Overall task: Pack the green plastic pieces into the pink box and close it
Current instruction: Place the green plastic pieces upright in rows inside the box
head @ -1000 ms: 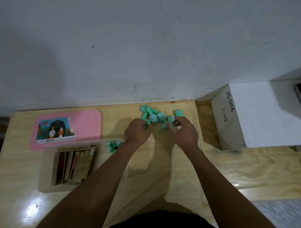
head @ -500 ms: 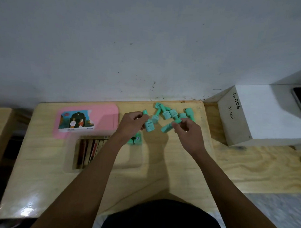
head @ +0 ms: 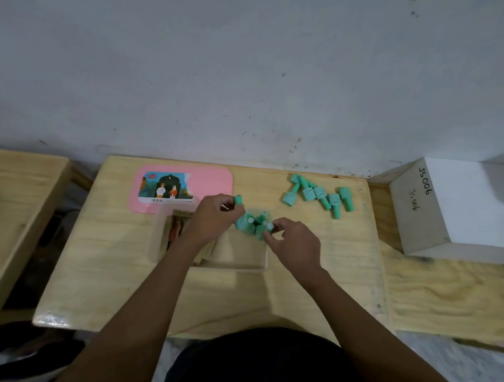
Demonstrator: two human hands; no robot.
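Over the table (head: 113,271), curled grips (head: 215,218) (head: 296,245) pinch green pieces (head: 245,220).

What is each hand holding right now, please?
Left hand: gripping a green plastic piece.
Right hand: pinching a second green piece.

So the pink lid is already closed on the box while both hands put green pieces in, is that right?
Not quite. In the head view the pink lid lies flat on the table behind the open box, not on it. The left hand and right hand do hold green pieces over it.
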